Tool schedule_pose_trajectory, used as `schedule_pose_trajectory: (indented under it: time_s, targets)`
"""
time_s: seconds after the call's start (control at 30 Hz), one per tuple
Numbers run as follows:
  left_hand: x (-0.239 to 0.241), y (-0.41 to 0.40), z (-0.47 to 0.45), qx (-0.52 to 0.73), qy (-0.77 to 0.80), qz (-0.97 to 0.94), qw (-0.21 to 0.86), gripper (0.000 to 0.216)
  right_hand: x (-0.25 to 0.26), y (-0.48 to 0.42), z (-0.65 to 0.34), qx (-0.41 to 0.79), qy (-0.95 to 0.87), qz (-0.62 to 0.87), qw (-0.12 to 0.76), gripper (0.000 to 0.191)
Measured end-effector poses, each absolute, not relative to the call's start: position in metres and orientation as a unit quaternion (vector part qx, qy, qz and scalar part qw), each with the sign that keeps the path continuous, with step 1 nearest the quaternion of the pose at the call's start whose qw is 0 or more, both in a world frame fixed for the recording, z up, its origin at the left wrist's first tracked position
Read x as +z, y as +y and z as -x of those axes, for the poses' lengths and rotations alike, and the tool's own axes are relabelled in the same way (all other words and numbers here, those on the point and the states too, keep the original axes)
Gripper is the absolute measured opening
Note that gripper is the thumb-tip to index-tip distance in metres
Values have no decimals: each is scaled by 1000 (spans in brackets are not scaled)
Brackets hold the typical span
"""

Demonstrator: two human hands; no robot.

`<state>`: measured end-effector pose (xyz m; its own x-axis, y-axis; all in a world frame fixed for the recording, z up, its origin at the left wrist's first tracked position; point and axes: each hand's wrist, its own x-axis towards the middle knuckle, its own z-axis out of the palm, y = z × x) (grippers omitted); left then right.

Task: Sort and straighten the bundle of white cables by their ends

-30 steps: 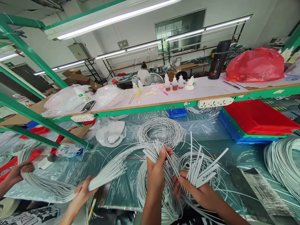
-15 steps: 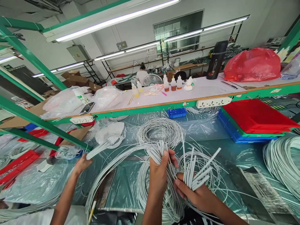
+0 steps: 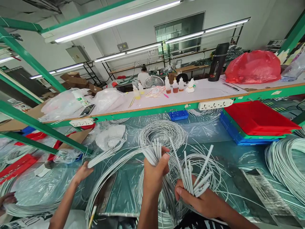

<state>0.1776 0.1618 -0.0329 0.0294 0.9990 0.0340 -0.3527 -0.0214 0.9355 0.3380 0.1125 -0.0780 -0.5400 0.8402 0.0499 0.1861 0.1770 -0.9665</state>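
Clamping, with the left hand [image 3: 154,173], a tight sheaf of white cable ends [image 3: 152,153]: fingers wrapped fully round it, thumb across the front, tips pointing up and away. Pinching, with the right hand [image 3: 201,200] just beside and lower, a looser fan of cable ends [image 3: 194,179]: fingers closed on its base, tips splayed apart. Trailing from both fists down into loops of white cable [image 3: 166,203] on the plastic-covered bench [image 3: 214,133].

Set against a second ago: left fist drawn slightly leftward with its sheaf packed closer; right fan sunk lower and looking thinner. Judged from that alone, probably moving ends from the fan into the sheaf, with the gathering well on but several ends still loose.

Further left, reaching across the bench, a co-worker's hand [image 3: 82,173], closed on another bunch of cable ends [image 3: 105,153]; lifted there from the near edge within the last second and holding about the same spot since. At the far left edge, barely in view, another hand [image 3: 7,200] on a cable bundle, grip not clear.

Beyond the fists, lying flat, a round coil [image 3: 163,131]; to the right, a large coil [image 3: 286,165] and a red tray [image 3: 257,117] stacked on blue trays [image 3: 238,138]. Past those, fixed to the green shelf edge, a power strip [image 3: 215,104]; up on the shelf, small bottles [image 3: 174,86] and a red bag [image 3: 254,66].
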Motion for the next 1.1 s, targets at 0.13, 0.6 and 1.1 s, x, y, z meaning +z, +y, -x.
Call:
schedule_pose_trajectory:
  time_s: [0.13,0.6,1.1]
  targets:
    - [-36,160,-189,561,418,-428,573,39,-72,109,-330,511,-722,374,279,31]
    - [-35,163,-190,661,372,-333,560,30,-82,114,-339,611,-642,381,264,36]
    - [-33,160,-165,516,415,-427,616,33,-100,131,-365,707,-530,252,395,49]
